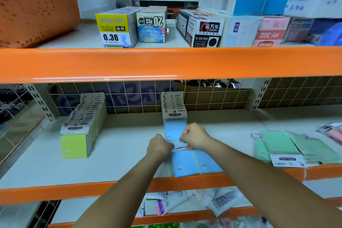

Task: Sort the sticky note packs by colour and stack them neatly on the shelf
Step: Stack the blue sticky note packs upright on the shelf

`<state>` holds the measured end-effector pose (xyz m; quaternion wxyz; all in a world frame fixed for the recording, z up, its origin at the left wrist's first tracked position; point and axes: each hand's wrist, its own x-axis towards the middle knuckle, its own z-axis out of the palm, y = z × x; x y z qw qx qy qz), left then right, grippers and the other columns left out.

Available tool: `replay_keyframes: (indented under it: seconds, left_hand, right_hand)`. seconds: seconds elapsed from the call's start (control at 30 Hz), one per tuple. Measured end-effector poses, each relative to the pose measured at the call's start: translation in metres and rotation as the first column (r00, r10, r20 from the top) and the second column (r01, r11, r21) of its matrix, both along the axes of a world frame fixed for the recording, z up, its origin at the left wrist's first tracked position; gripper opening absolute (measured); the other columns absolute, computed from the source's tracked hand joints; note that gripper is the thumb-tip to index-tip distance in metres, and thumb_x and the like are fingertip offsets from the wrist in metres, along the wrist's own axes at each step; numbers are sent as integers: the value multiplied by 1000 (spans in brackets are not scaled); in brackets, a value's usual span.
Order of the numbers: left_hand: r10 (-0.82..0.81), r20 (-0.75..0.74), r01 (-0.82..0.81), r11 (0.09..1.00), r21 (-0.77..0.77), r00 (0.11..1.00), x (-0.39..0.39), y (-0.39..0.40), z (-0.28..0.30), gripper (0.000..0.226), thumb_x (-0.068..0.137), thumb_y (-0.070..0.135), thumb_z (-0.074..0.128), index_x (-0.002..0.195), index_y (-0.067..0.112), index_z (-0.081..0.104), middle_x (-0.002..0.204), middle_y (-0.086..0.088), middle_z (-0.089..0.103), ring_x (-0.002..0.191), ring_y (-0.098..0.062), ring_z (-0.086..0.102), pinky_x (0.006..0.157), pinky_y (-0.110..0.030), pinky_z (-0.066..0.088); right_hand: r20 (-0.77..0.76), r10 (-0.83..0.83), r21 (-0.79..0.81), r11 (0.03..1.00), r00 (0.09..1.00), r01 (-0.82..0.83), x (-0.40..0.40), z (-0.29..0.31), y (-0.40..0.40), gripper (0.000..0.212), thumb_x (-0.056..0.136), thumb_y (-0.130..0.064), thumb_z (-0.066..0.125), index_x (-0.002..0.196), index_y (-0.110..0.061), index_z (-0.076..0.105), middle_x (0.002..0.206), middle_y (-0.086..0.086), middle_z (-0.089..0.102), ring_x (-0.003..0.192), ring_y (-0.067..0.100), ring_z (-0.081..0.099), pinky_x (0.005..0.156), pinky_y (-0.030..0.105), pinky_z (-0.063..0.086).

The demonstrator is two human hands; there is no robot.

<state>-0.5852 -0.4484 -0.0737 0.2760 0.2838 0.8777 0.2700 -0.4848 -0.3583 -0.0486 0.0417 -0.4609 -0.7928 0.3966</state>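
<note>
Both forearms reach in from the bottom edge. Left hand (160,146) and right hand (194,136) are fisted on the header card of two blue sticky note packs (196,163) lying at the shelf (120,153) front – fingertips hidden underneath. Upright blue row (174,116) sits right behind, yellow row (81,126) left, green packs (296,148) blurry right.

Pale shelf (129,146) with yellow packs (81,131), blue packs (192,163), green packs (296,150).
</note>
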Motion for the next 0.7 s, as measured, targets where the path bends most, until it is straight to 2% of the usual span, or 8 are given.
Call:
replay_keyframes:
  seconds: [0.1, 0.2, 0.27, 0.33, 0.4, 0.53, 0.6, 0.7]
  left_hand:
    - [-37, 49, 40, 997, -63, 998, 9, -7, 7, 29, 81, 27, 69, 92, 11, 48, 102, -9, 61, 82, -22, 55, 63, -25, 43]
    - [-73, 141, 86, 992, -94, 987, 20, -13, 11, 35, 76, 32, 74, 94, 11, 53, 89, -7, 59, 62, -17, 56, 44, -20, 42]
    - [-75, 175, 94, 990, -102, 982, 26, -18, 11, 39, 75, 34, 77, 94, 11, 52, 91, -7, 60, 59, -15, 54, 41, -21, 40]
    - [-62, 201, 80, 993, -84, 978, 30, -19, 7, 39, 75, 32, 78, 95, 11, 52, 100, -9, 62, 72, -19, 58, 49, -22, 45]
    - [-35, 230, 48, 998, -50, 972, 32, -21, 6, 36, 76, 28, 79, 94, 11, 52, 110, -10, 64, 82, -21, 59, 57, -23, 47]
    - [-12, 237, 21, 999, -37, 971, 34, -21, 5, 34, 78, 26, 78, 94, 11, 52, 116, -11, 64, 91, -22, 62, 71, -27, 53]
    - [-12, 208, 22, 999, -48, 978, 35, -20, 4, 35, 78, 28, 78, 94, 12, 51, 117, -10, 64, 99, -23, 64, 79, -28, 55]
    - [-15, 170, 26, 998, -64, 985, 36, -19, 7, 38, 77, 31, 78, 95, 13, 50, 115, -8, 63, 100, -23, 64, 80, -29, 55]
  right_hand:
    - [96, 40, -28, 999, 995, -37, 5, 0, -12, 21, 85, -3, 59, 68, -9, 48, 60, 11, 55, 61, 28, 69, 59, 30, 53]
    - [179, 31, -24, 999, 983, -27, 13, 1, -19, 25, 86, -3, 54, 64, -11, 45, 39, 3, 54, 59, 24, 67, 55, 23, 48]
    - [186, 4, -6, 1000, 982, -3, 17, 2, -20, 17, 87, -3, 55, 72, -8, 48, 52, 10, 62, 58, 24, 67, 51, 22, 48]
    - [197, -18, 23, 1000, 980, 14, 23, 1, -19, 12, 87, -7, 59, 78, -8, 52, 71, 17, 68, 61, 25, 71, 54, 26, 52]
    - [205, -38, 37, 999, 978, 31, 31, -1, -16, 14, 87, -10, 63, 77, -10, 52, 69, 15, 65, 56, 23, 69, 53, 28, 53]
    - [249, -46, 14, 999, 968, 43, 48, -2, -9, 29, 84, -27, 71, 74, -11, 49, 62, 10, 60, 44, 18, 61, 46, 21, 47]
    - [247, -37, -23, 999, 968, 44, 53, -3, -7, 34, 82, -34, 74, 77, -10, 49, 70, 10, 62, 47, 19, 62, 49, 24, 51]
    - [236, 23, -100, 995, 972, 0, 55, 0, -9, 39, 80, -41, 75, 84, -9, 52, 82, 8, 64, 56, 19, 65, 58, 29, 57]
